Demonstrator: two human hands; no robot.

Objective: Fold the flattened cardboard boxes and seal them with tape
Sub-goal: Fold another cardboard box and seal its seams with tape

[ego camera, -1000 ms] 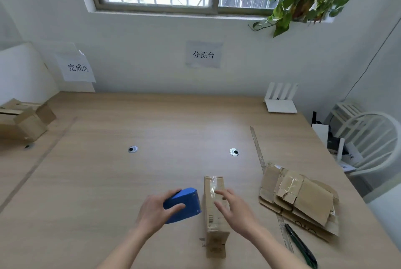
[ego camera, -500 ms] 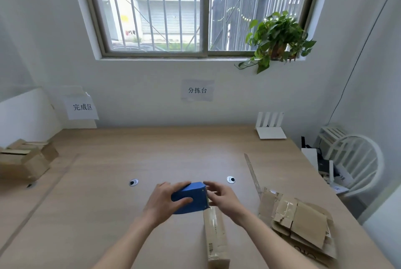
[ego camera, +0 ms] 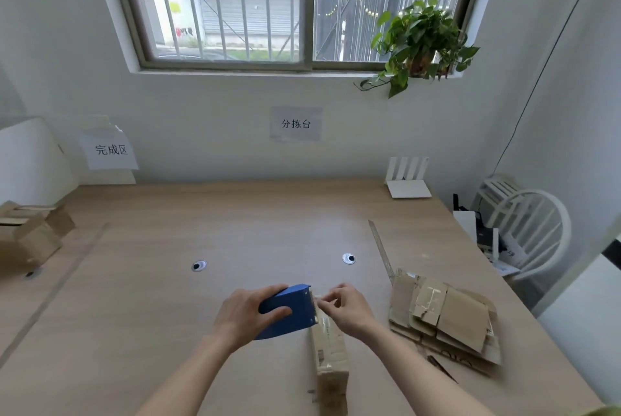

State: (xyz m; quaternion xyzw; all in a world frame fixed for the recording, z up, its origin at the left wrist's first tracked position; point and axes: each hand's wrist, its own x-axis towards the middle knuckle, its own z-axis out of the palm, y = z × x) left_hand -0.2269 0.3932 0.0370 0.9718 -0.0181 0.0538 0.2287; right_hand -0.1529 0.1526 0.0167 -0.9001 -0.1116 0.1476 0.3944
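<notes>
The folded cardboard box [ego camera: 331,358] lies long and narrow on the tabletop [ego camera: 168,331] straight in front of the person, clear tape already glinting along its top. Its far end sits just under the blue tape dispenser [ego camera: 289,311]. The left hand [ego camera: 247,315] has its grip wrapped round the dispenser body, thumb on the near side. The right hand [ego camera: 346,310] has a narrow grip, fingertips pinched at the dispenser's mouth, seemingly on the loose tape end, though the tape itself is too faint to confirm. This looks like the sealing step: drawing out a fresh strip. Next the strip likely needs pulling taut, laying over a seam and pressing down without wrinkles.

Counted: one box in hand; one dispenser; one pile of flattened cardboard boxes [ego camera: 447,318] to the right, number unclear as they overlap; at least two finished boxes [ego camera: 30,231] far left; two cable grommets [ego camera: 199,265]; one ruler [ego camera: 381,249]; two paper wall signs [ego camera: 295,123]; one potted plant [ego camera: 421,42]; one white chair [ego camera: 527,231]
</notes>
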